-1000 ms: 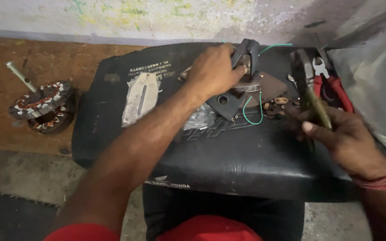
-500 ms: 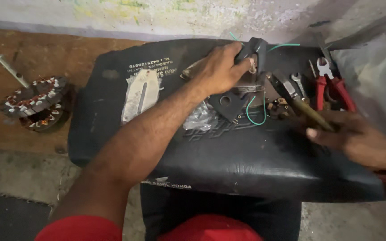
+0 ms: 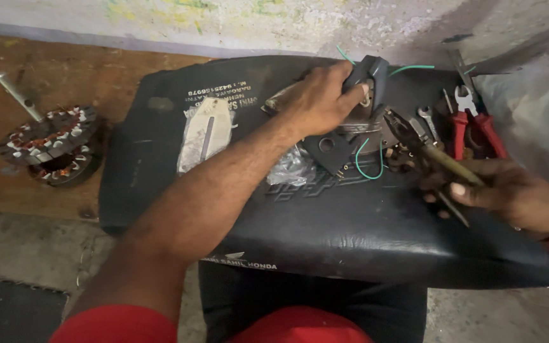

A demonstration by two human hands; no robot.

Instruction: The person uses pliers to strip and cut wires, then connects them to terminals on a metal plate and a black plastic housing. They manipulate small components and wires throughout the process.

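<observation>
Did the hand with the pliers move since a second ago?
Yes. The right hand has slid right and slightly up, away from the green wire, now sitting just below the red-handled pliers with its own pliers.

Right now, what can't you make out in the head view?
- Grey-handled appliance: the left hand covers its body.
- Worn yellow-handled pliers: handle ends hidden inside the right hand.
- Right wrist: cut off by the frame edge.
- Small parts beside the green wire loop: too small to identify.

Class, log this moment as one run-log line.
left hand: on dark part | right hand: holds pliers | surface: black seat
</observation>
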